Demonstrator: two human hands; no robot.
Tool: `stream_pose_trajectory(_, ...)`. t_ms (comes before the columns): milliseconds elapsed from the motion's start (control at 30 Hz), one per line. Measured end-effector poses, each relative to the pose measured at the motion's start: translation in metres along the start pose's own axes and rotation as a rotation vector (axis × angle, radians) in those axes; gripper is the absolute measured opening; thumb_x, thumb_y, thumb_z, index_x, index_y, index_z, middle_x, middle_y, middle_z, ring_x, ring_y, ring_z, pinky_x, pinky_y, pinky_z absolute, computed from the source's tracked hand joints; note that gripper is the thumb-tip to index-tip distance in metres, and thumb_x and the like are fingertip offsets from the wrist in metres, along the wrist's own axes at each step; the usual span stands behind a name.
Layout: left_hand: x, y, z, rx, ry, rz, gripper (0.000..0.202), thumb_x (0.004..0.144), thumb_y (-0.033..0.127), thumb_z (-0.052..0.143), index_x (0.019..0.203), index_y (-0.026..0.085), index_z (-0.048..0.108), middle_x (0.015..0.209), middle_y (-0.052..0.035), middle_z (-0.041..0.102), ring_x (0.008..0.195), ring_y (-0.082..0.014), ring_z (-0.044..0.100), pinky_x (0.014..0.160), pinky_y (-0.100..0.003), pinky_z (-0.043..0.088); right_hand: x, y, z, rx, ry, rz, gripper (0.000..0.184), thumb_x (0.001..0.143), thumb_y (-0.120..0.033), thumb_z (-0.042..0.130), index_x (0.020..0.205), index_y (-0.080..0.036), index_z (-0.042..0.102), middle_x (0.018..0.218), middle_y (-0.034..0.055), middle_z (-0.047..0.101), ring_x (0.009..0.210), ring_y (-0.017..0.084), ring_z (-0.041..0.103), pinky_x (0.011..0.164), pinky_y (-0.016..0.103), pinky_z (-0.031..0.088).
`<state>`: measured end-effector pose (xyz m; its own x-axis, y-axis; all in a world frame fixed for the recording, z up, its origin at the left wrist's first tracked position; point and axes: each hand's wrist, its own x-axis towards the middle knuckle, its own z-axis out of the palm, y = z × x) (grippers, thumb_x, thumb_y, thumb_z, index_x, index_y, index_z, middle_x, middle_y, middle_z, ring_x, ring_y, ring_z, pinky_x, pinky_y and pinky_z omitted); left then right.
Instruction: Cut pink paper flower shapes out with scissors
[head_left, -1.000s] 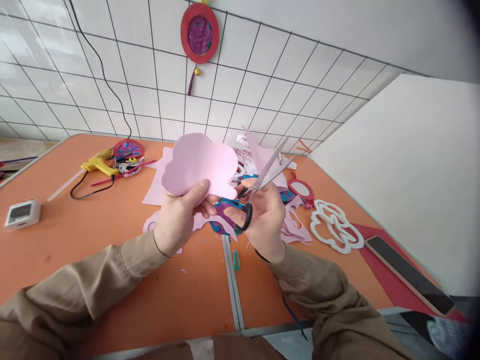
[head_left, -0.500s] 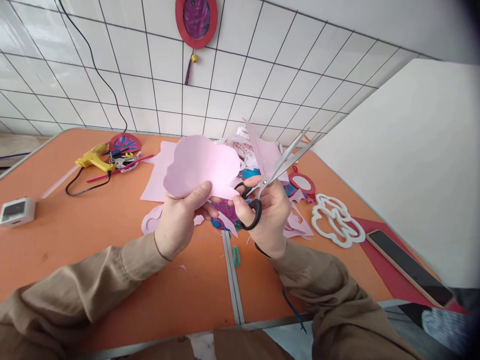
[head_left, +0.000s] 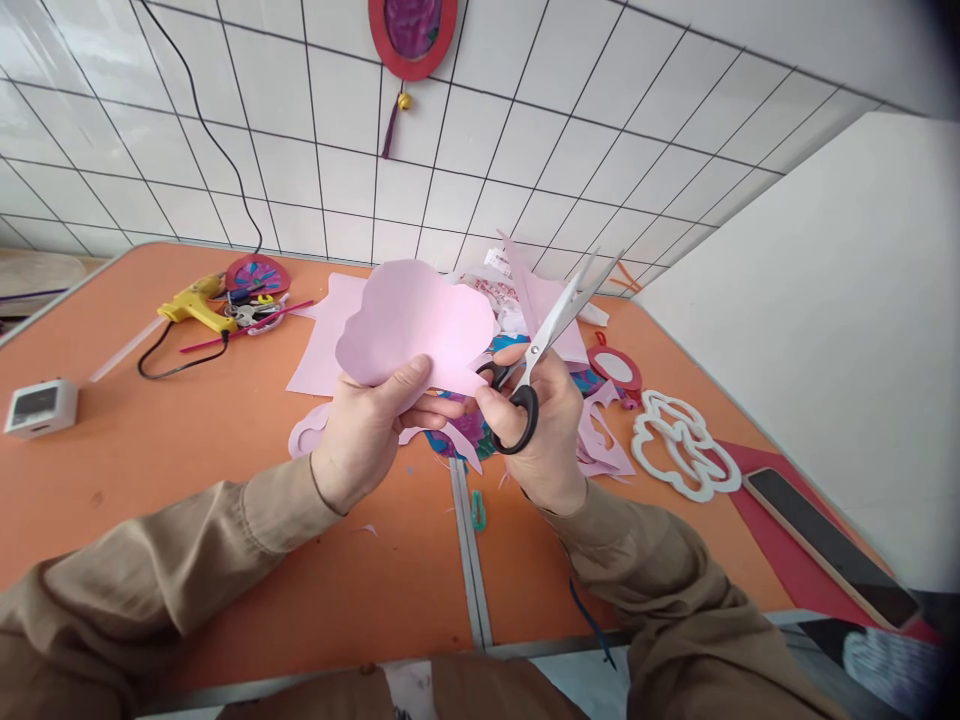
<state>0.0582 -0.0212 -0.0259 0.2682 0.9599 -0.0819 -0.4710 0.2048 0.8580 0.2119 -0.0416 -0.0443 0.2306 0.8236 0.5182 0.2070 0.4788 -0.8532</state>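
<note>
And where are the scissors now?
In the head view, the scissors are right of centre, in the right hand, beside the pink scalloped sheet.

The light is bright, soft and mostly even; pale glare washes over the wall tiles [head_left: 45, 60] at the upper left; the plain white wall [head_left: 817, 300] at the right dims towards its far edge; the pink paper [head_left: 420, 325] looks brightest in its lower right part; the orange table [head_left: 187, 440] darkens towards its near side, around the brown sleeves [head_left: 187, 540]; the blades of the scissors [head_left: 550, 328] blur and pale towards their tips; the print on the plastic bag [head_left: 491, 288] is too small to read; wide-lens distortion makes the tile lines lean and fan out; black shading fills the upper right corner, and the grey cloth [head_left: 889, 660] at the lower right is smeared.
</note>
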Motion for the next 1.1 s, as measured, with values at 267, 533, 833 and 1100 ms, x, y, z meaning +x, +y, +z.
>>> stream_pose_trajectory(267, 0.002, -0.003, -0.004, 0.053, 0.016, 0.043, 0.026, 0.079, 0.033, 0.08, 0.085, 0.01, 0.069, 0.063, -0.0079, 0.075, 0.058, -0.0184, 0.073, 0.054, -0.022, 0.059, 0.003, -0.006, 0.0, 0.057, -0.051, 0.07, 0.024, 0.074, -0.024, 0.071, 0.093, -0.025, 0.057, 0.076, -0.0039, 0.061, 0.068, 0.013, 0.062, 0.06, 0.027, 0.057)
stream_pose_trajectory(533, 0.001, -0.008, -0.004, 0.108, 0.018, 0.063, 0.03, 0.078, 0.037, 0.079, 0.089, 0.011, 0.068, 0.063, -0.0078, 0.075, 0.056, -0.0206, 0.073, 0.054, -0.027, 0.058, 0.005, -0.003, 0.001, 0.007, -0.023, 0.066, 0.028, 0.072, -0.022, 0.074, 0.092, -0.024, 0.054, 0.075, -0.0049, 0.061, 0.068, 0.012, 0.064, 0.063, 0.028, 0.057)
stream_pose_trajectory(833, 0.003, -0.015, -0.008, 0.032, -0.032, 0.004, 0.032, 0.07, 0.037, 0.088, 0.08, 0.011, 0.072, 0.061, -0.0075, 0.074, 0.055, -0.0178, 0.071, 0.054, -0.025, 0.058, 0.006, 0.0, 0.0, -0.014, -0.071, 0.045, 0.024, 0.072, -0.019, 0.066, 0.09, -0.025, 0.053, 0.073, -0.0056, 0.064, 0.065, 0.013, 0.064, 0.061, 0.029, 0.055)
stream_pose_trajectory(1100, 0.007, -0.018, -0.014, 0.158, 0.014, 0.04, 0.026, 0.073, 0.033, 0.086, 0.074, 0.011, 0.074, 0.063, -0.0084, 0.075, 0.055, -0.0178, 0.071, 0.056, -0.025, 0.06, 0.005, 0.001, 0.003, 0.043, -0.074, 0.093, 0.028, 0.069, -0.017, 0.074, 0.088, -0.023, 0.053, 0.072, -0.0055, 0.063, 0.065, 0.013, 0.064, 0.059, 0.027, 0.054)
